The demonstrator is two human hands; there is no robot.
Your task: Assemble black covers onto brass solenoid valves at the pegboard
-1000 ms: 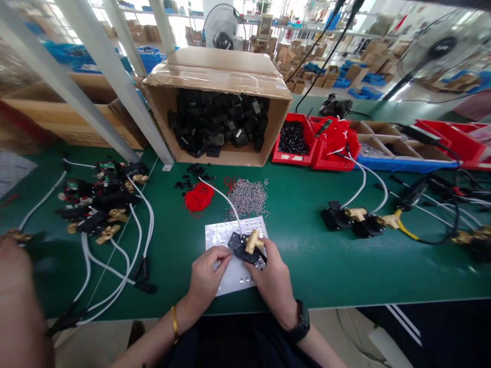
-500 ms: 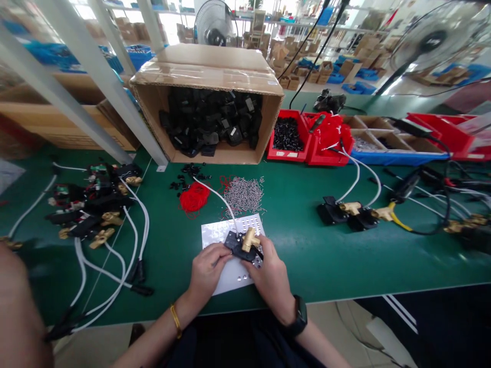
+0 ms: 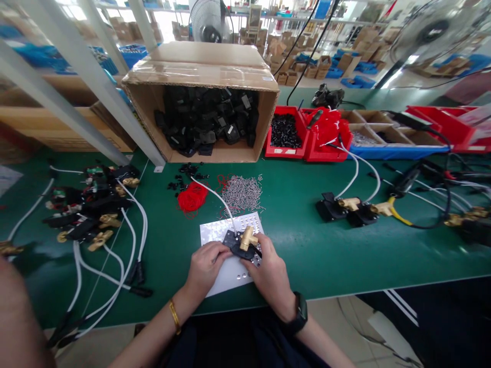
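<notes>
Between my hands is a black plastic housing with a brass tee fitting (image 3: pixel 247 238) on top and a white cable (image 3: pixel 218 197) leaving its far side. My left hand (image 3: pixel 205 266) pinches the left edge of the black housing (image 3: pixel 231 240). My right hand (image 3: pixel 271 271) grips its right end, fingers beside the brass fitting; the fingertips are partly hidden. Beneath lies a white sheet (image 3: pixel 220 280) bearing rows of small round silvery pieces. Just beyond the sheet are a heap of small screws (image 3: pixel 243 193) and a bundle of red rings or cord (image 3: pixel 192 197).
An open cardboard box (image 3: pixel 199 66) of black housings stands behind. Red bins (image 3: pixel 286 152) and a blue divided tray (image 3: pixel 399 149) line the back right. Brass-fitted assemblies lie left (image 3: pixel 82 204) and right (image 3: pixel 345 207). Someone's arm (image 3: pixel 23 317) shows at the left edge.
Both hands keep the same hold on the black housing. The view has shifted slightly, and the brass fitting appears a little more tilted.
</notes>
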